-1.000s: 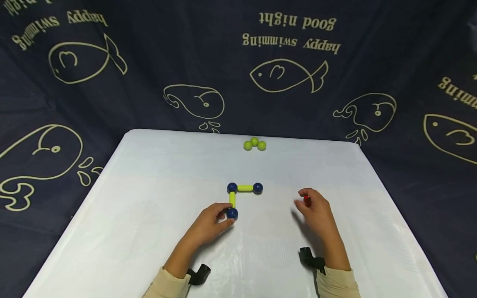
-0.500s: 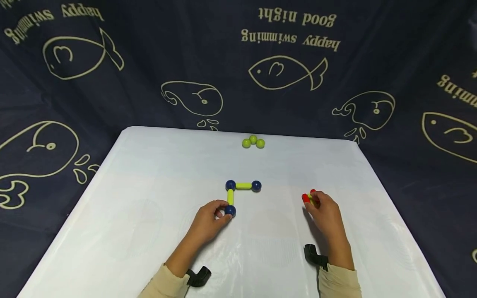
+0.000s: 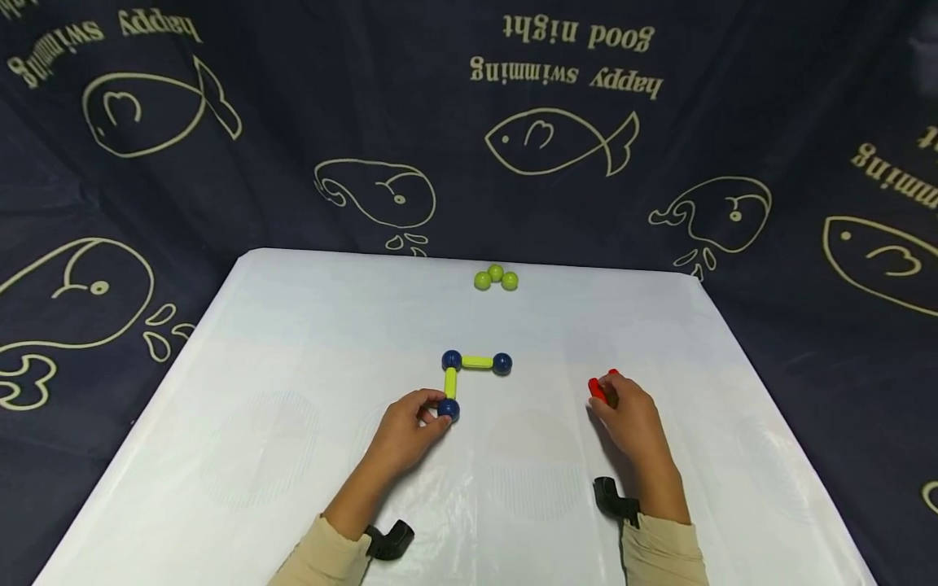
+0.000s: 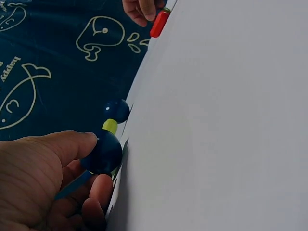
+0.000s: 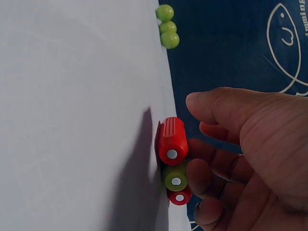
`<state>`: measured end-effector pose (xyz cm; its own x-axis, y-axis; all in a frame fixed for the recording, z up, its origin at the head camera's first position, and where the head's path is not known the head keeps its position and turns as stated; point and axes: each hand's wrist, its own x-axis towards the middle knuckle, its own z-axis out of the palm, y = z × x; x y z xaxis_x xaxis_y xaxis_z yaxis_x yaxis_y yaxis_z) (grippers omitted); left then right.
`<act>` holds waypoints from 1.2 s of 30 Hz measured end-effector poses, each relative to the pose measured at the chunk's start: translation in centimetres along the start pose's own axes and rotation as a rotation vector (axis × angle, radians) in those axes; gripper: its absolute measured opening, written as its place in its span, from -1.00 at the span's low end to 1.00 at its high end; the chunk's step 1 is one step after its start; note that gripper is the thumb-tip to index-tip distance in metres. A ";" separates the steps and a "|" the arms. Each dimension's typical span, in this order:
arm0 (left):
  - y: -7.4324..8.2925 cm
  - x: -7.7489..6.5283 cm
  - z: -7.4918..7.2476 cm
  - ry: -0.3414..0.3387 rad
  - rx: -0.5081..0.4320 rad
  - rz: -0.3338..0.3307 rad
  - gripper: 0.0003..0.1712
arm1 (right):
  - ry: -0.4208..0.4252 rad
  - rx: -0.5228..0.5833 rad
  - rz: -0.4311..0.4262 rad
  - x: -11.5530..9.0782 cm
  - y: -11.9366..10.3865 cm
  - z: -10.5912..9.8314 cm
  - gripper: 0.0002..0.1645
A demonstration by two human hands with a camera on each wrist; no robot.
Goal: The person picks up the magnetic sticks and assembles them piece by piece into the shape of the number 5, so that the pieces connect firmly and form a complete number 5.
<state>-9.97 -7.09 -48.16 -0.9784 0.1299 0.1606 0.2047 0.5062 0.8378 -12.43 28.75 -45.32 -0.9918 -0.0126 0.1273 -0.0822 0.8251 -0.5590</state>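
My left hand (image 3: 406, 431) pinches the nearest blue ball (image 3: 449, 409) of an L-shaped piece on the white table. In this piece, yellow-green rods (image 3: 478, 362) join blue balls, one at the corner (image 3: 451, 360) and one at the right end (image 3: 501, 364). Partly hidden between the left fingers is a blue stick-like part (image 4: 74, 185). Beside a small group of rods on the right is my right hand (image 3: 633, 419). A red rod (image 5: 172, 139), a yellow-green rod (image 5: 175, 178) and another red rod (image 5: 180, 196) show there; the fingers touch them loosely, the thumb standing apart.
Green balls (image 3: 496, 277) sit together near the table's far edge. The white tabletop (image 3: 352, 325) ends at a dark cloth (image 3: 293, 122) printed with fish and whales. Black curved pieces (image 3: 392, 540) stick out at both wrists.
My right hand shifted right, uncovering the red and yellow-green rods it mostly hid, then came slightly back left. My left hand stays on the blue ball. The view has shifted slightly.
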 end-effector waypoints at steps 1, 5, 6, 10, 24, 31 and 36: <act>0.0 0.0 0.0 0.002 -0.005 -0.001 -0.65 | 0.000 -0.004 -0.003 0.0 -0.1 0.0 -0.67; 0.1 0.1 -0.1 0.001 -0.006 -0.013 -0.65 | -0.017 -0.026 0.003 0.0 -0.2 0.2 -0.69; 0.1 0.1 -0.1 -0.001 -0.006 -0.016 -0.65 | -0.025 -0.031 0.006 0.0 -0.2 0.2 -0.69; 0.2 0.0 -0.1 -0.010 -0.002 -0.023 -0.65 | -0.059 -0.043 0.004 0.0 -0.4 0.5 -0.66; 0.1 0.1 -0.1 0.001 0.001 -0.013 -0.67 | -0.124 0.046 -0.070 0.1 -1.7 1.7 -0.75; 0.3 0.1 -0.2 -0.001 -0.004 -0.010 -0.66 | -0.175 0.166 -0.142 -0.1 -2.8 2.6 -0.75; 0.4 0.1 -0.2 -0.004 -0.003 -0.001 -0.66 | -0.235 0.218 -0.151 -0.1 -3.8 3.1 -0.75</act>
<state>-10.02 -7.04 -47.68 -0.9786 0.1330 0.1571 0.2033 0.5037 0.8396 -12.33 23.82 -45.76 -0.9601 -0.2760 0.0443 -0.2238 0.6640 -0.7134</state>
